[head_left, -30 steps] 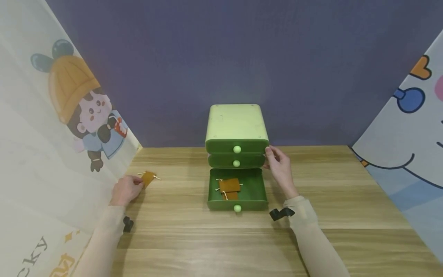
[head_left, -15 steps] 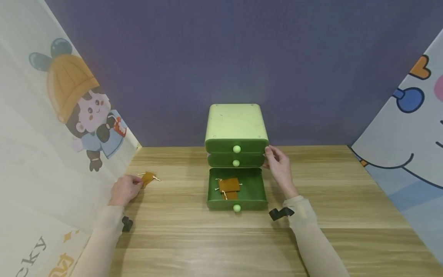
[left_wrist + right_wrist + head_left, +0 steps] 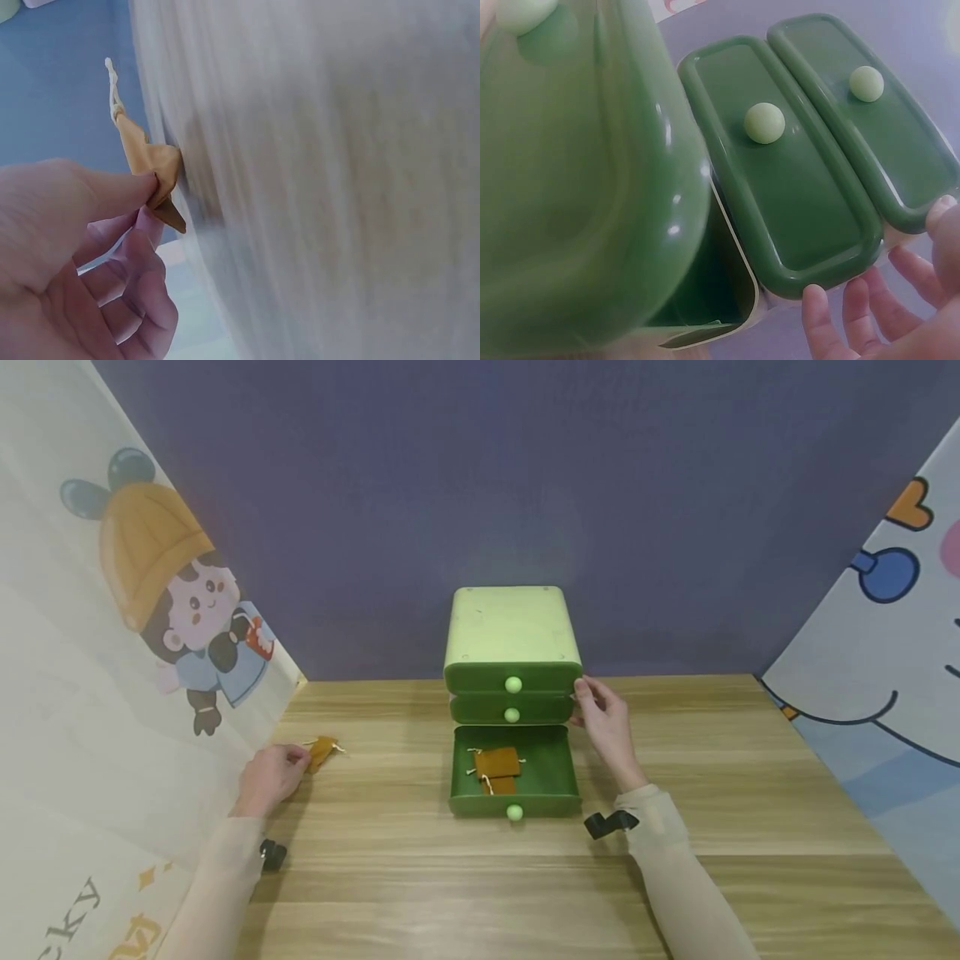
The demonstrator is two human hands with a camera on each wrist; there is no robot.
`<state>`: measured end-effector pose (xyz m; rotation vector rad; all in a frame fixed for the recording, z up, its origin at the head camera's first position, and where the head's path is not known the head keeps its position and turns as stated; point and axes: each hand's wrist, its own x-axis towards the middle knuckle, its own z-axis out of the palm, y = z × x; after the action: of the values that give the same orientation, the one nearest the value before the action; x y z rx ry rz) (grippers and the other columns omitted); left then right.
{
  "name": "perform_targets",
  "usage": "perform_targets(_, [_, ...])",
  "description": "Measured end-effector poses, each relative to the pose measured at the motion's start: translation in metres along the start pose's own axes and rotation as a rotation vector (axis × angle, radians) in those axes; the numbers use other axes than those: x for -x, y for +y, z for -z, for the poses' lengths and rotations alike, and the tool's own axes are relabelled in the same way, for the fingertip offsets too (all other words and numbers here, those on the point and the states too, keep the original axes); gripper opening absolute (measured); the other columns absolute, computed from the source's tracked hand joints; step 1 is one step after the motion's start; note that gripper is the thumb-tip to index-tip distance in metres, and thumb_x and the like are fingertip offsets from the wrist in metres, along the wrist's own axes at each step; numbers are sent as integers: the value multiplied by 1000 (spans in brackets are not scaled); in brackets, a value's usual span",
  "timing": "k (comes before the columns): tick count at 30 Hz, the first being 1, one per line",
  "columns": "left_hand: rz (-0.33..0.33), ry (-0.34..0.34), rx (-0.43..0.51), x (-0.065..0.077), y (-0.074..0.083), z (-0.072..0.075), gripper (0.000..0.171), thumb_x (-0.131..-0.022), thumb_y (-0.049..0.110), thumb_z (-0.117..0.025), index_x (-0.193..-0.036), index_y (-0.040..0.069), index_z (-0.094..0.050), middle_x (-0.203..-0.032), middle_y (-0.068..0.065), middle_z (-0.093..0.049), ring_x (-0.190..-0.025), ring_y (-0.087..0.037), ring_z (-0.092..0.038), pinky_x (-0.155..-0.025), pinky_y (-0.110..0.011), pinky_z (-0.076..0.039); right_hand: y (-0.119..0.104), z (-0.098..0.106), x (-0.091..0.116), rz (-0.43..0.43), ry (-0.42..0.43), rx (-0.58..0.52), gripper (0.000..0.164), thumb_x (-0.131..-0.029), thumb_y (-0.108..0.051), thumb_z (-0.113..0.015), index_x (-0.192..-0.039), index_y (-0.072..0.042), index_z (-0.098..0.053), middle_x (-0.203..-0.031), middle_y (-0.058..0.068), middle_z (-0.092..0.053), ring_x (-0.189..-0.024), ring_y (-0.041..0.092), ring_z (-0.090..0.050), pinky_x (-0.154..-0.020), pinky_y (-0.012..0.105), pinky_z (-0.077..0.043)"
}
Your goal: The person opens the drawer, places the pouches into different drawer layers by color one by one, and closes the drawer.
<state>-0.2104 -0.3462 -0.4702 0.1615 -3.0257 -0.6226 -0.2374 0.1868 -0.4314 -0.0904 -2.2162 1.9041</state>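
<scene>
My left hand [image 3: 270, 777] pinches the edge of a small brown drawstring pouch [image 3: 150, 156] between thumb and fingers. The pouch is folded and tilted at the left of the table, its pale cord pointing away. In the middle stands a light green cabinet [image 3: 513, 625] with three dark green drawers. Its bottom drawer [image 3: 551, 768] is pulled out, with brown pouches [image 3: 497, 762] lying inside. My right hand [image 3: 609, 727] rests at the cabinet's right side. The thumb touches the corner of the top drawer [image 3: 870, 127], and fingertips touch the edge of the middle drawer [image 3: 780, 172].
The wooden table [image 3: 420, 885] runs up to a dark blue back panel [image 3: 517, 485]. White printed panels enclose it at the left [image 3: 90, 652] and the right [image 3: 885, 668]. Round light green knobs [image 3: 513, 812] project from the drawer fronts.
My left hand has shifted slightly toward me, and the pouch in its fingers now looks narrower and more folded. The right hand, cabinet and drawers stay as they were.
</scene>
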Motion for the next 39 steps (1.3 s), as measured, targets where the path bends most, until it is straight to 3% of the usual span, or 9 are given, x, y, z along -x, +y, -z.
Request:
perform_targets(5, [-20,17,17,4,3,1,27,-102,19,-64,-113,0,-78,-115,-22,-78,-104,-47,-72,-79,-58,-55,-1,1,0,5,-4,-3,57,-111,-43,-54,-151,-2,-56,-138,27,-63,-99,-2,-63,-83,23,-64])
perform_targets(11, [-30,8,14,8,5,3,27,-103,20,-65,-116,0,-77,-119,-23,-77,-106,-47,-71,-78,-55,-54,-1,1,0,-10,-8,2,59,-110,-44,-55,-152,-2,-55,-139,27,-62,-99,1,-64,-80,18,-62])
perform_targets(17, [-63,6,30,11,11,5,29,-103,22,-66,-119,1,-78,-121,-22,-77,-108,-46,-71,-80,-57,-55,-1,2,1,-14,-10,4,60,-111,-44,-54,-153,-2,-54,-141,26,-62,-105,6,-64,-86,25,-64])
perform_targets(22, [-86,25,36,14,16,6,27,-103,22,-68,-119,3,-78,-121,-21,-78,-108,-47,-72,-81,-58,-56,0,1,1,-19,-7,2,60,-110,-44,-54,-152,-2,-54,-141,26,-62,-104,4,-63,-83,22,-63])
perform_targets(32, [-140,53,52,18,30,6,23,-102,19,-70,-117,4,-80,-116,-18,-80,-100,-39,-75,-72,-46,-55,-2,2,0,-22,-8,7,60,-110,-46,-55,-152,-3,-55,-141,25,-62,-106,9,-64,-91,33,-64])
perform_targets(39, [-162,48,72,22,40,6,22,-102,18,-71,-116,4,-80,-113,-17,-80,-75,-21,-67,-55,-32,-44,-3,1,0,-35,-3,-2,59,-110,-44,-55,-152,-2,-55,-142,26,-61,-107,12,-64,-89,29,-64])
